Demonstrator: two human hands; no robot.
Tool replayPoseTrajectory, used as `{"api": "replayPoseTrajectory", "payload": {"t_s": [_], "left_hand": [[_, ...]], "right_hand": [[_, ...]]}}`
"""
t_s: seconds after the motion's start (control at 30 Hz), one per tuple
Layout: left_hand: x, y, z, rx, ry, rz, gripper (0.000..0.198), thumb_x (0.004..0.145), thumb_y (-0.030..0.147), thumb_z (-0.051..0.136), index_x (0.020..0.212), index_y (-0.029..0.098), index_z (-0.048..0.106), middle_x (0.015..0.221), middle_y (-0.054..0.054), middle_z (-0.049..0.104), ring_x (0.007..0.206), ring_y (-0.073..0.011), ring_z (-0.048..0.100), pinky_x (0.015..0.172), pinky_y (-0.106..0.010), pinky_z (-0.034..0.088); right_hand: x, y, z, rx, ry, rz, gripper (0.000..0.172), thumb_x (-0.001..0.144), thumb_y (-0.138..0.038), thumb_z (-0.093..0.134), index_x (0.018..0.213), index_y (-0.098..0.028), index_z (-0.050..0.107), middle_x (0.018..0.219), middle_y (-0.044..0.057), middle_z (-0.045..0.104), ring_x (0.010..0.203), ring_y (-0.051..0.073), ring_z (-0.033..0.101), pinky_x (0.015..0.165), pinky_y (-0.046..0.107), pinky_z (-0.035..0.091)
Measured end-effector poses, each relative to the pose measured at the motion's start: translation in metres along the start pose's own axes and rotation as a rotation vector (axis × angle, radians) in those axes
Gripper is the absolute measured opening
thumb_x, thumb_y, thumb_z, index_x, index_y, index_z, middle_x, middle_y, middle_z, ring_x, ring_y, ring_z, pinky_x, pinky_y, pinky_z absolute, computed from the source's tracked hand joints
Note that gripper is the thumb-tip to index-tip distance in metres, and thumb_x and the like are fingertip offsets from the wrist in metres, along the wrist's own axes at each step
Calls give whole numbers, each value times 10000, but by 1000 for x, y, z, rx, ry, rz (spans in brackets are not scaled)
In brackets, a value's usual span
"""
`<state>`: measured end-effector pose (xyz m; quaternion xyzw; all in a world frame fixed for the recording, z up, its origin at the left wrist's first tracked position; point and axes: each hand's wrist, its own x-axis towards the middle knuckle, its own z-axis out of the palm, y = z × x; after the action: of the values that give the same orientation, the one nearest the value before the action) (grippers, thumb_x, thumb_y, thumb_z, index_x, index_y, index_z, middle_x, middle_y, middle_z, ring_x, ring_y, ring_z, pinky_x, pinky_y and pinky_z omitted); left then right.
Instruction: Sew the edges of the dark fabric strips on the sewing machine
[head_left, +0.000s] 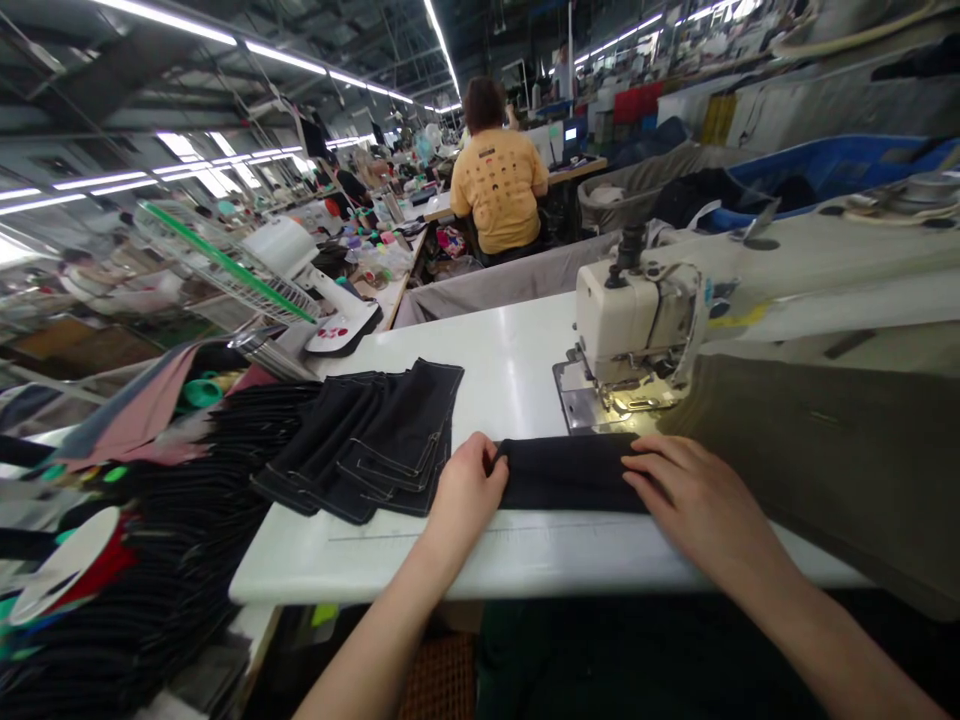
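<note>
A dark strip of fabric [566,473] lies across the front of the white sewing table [525,560]. At its left end my left hand [472,475] pinches the cloth between thumb and fingers. My right hand [686,495] grips the strip's right end, fingers bent over the edge. Just behind the strip, the sewing machine's head [619,320] stands over its metal plate [585,405]. Left of my left hand, several dark cut pieces with pale stitched edges [397,435] lie fanned out, overlapping.
A large bundle of dark fabric [165,540] hangs at the left table edge. A white desk fan [285,260] stands at the back left. Brownish cloth [840,440] covers the right side. Ahead sits a person in a yellow shirt [499,180]; a blue bin [832,170] is at the right.
</note>
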<state>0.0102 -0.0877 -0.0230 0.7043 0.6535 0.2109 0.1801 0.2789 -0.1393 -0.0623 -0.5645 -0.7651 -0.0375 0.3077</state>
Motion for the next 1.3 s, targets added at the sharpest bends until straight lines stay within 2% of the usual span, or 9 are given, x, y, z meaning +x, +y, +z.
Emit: {"api": "replayPoseTrajectory", "payload": {"t_s": [0.2, 0.33, 0.43, 0.53, 0.67, 0.77, 0.87, 1.07, 1.3], "left_hand": [[-5, 5, 0, 270, -8, 52, 35, 895, 170, 576, 880, 184, 548, 838, -41, 618, 695, -187, 567, 636, -302, 417], [-6, 8, -6, 520, 56, 428, 245, 919, 130, 535, 1153, 179, 590, 1231, -133, 601, 1061, -287, 583, 848, -406, 485], [5, 14, -9, 597, -182, 655, 272, 918, 57, 478, 1083, 196, 644, 1140, -90, 655, 1039, -260, 599, 852, -381, 511], [28, 26, -5, 650, -269, 601, 207, 956, 137, 477, 1034, 168, 666, 1025, -97, 681, 960, -260, 629, 784, -363, 538], [66, 49, 12, 560, -210, 578, 355, 999, 391, 473, 1215, 151, 623, 1214, -148, 660, 1121, -296, 617, 937, -427, 513], [90, 64, 26, 474, -231, 601, 430, 999, 452, 457, 1329, 199, 566, 1434, -142, 544, 1327, -329, 494, 1107, -580, 356], [108, 70, 37, 408, -273, 636, 454, 972, 462, 500, 1370, 246, 533, 1518, -116, 466, 1427, -334, 375, 1149, -676, 206], [127, 65, 48, 311, -305, 697, 458, 944, 437, 520, 1369, 266, 525, 1482, -101, 504, 1408, -324, 402, 1149, -676, 202], [130, 64, 49, 288, -295, 702, 436, 937, 402, 536, 1344, 246, 548, 1454, -110, 532, 1372, -319, 441, 1157, -645, 191]], "right_hand": [[0, 1, 0, -17, -21, -14, 236, 990, -293, 495, 1002, -194, 709, 1076, 93, 696, 975, 257, 638, 844, 423, 510], [4, 7, -4, -17, -41, -67, 186, 968, -296, 546, 1033, -172, 670, 1085, 101, 690, 1018, 263, 628, 916, 449, 485], [6, 12, -9, 5, -78, -116, 154, 967, -295, 564, 1028, -190, 659, 1118, 89, 686, 1068, 249, 619, 1024, 471, 427], [6, 12, -10, 7, -100, -97, 181, 954, -307, 599, 1083, -192, 650, 1136, 80, 684, 1087, 244, 611, 1087, 501, 369], [6, 4, -7, -3, -102, -46, 247, 930, -310, 635, 1136, -174, 650, 1129, 90, 677, 1086, 256, 598, 1106, 518, 345], [7, -3, -4, -12, -88, -22, 239, 928, -314, 633, 1126, -186, 672, 1157, 103, 668, 1152, 281, 570, 1117, 525, 330], [8, -6, 0, -6, -70, 0, 252, 947, -327, 605, 1146, -187, 669, 1215, 106, 661, 1219, 284, 542, 1134, 528, 304], [9, -5, 3, 9, -49, 31, 264, 954, -326, 583, 1150, -171, 666, 1229, 109, 672, 1203, 273, 557, 1142, 520, 295], [10, -5, 2, 27, -64, 57, 255, 965, -315, 562, 1157, -179, 661, 1241, 99, 676, 1205, 273, 556, 1152, 543, 262]]}}
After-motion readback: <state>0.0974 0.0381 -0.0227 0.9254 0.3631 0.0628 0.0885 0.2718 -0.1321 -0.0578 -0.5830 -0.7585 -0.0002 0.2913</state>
